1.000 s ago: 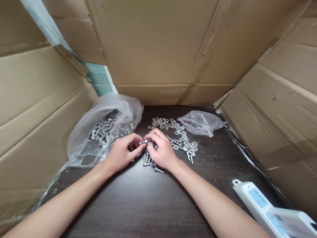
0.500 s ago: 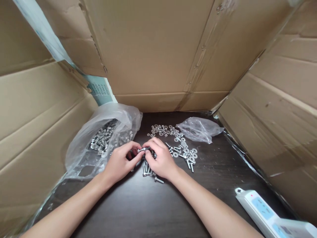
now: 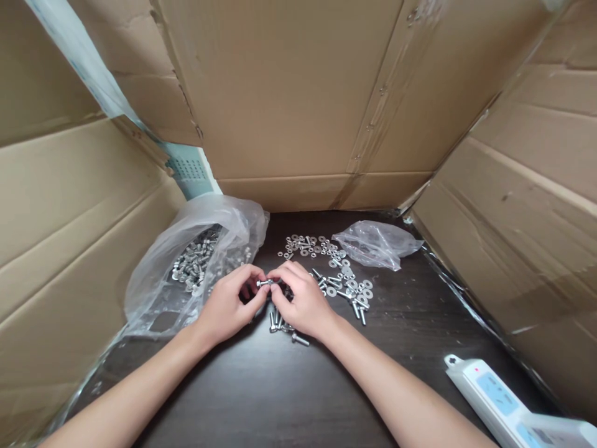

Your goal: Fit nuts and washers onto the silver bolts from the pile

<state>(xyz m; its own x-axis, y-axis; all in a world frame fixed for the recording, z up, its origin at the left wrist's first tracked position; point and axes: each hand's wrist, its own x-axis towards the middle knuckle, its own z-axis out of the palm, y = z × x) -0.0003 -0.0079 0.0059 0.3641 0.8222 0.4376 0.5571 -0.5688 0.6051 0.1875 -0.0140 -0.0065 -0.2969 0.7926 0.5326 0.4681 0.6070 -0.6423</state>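
Between my hands a silver bolt (image 3: 263, 284) lies roughly level, its head toward the left. My left hand (image 3: 232, 300) pinches it with thumb and fingers, which partly cover the shaft. My right hand (image 3: 302, 297) has its thumb and fingertips closed on the right end of the same bolt; a nut or washer there is too small to make out. Under and beside my right hand lie several loose bolts (image 3: 300, 340), some partly hidden. Farther right, bolts and flat washers (image 3: 367, 294) lie mixed on the dark table (image 3: 242, 392).
An open clear plastic bag (image 3: 149, 280) full of bolts (image 3: 191, 264) stands at left. Nuts and washers (image 3: 304, 252) are scattered behind my hands, beside a crumpled plastic bag (image 3: 379, 242). A white power strip (image 3: 494, 389) lies front right. Cardboard walls (image 3: 289, 93) enclose the table.
The view has tilted slightly upward, so things sit lower in the picture. My hands stay together; the bolt shifts slightly between the fingertips, and more of its head end shows.
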